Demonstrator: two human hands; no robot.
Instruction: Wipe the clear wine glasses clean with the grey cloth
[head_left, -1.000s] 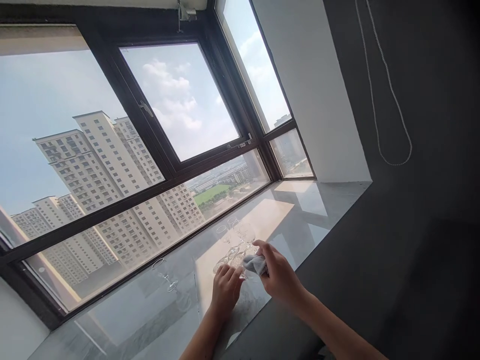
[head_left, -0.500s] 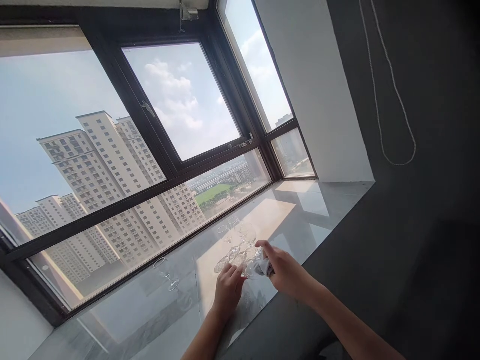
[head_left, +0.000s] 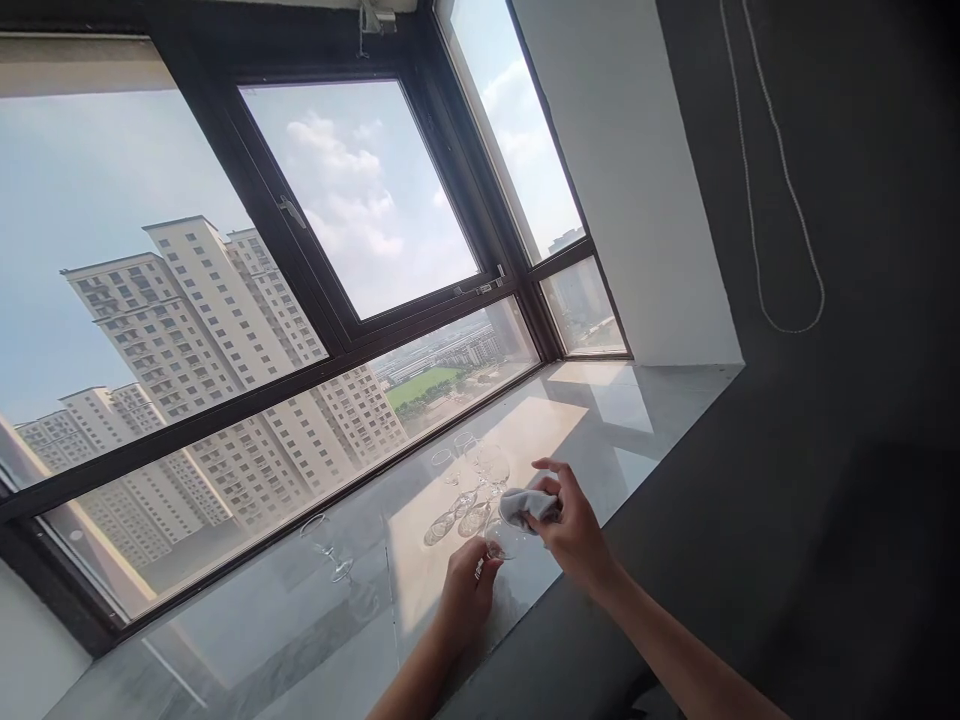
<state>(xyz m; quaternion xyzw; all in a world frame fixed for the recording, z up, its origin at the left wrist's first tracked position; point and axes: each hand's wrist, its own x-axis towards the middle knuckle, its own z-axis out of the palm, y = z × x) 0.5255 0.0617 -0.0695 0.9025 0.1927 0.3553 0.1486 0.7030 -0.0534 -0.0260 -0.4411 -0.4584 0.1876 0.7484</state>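
Near the sill's front edge, my left hand (head_left: 469, 580) is closed round the stem end of a clear wine glass (head_left: 501, 540), whose bowl points to the right. A grey-white cloth (head_left: 527, 507) is bunched in my right hand (head_left: 568, 520), with the index finger lifted off it. The cloth lies against the rim side of the bowl; whether part of it is inside I cannot tell. Just beyond my hands, several clear stemmed glasses (head_left: 491, 466) stand on the sunlit sill, their shadows falling towards me.
Another stemmed glass (head_left: 337, 566) stands to the left on the glossy grey windowsill (head_left: 262, 640). Dark-framed windows (head_left: 337, 345) run behind the sill. A white pillar (head_left: 622, 180) rises on the right, and a looped blind cord (head_left: 787, 330) hangs beside it.
The cloth has come up and shows more fully at the bowl's rim. My right hand has shifted slightly right. My left hand has turned and lowered a little with the glass.
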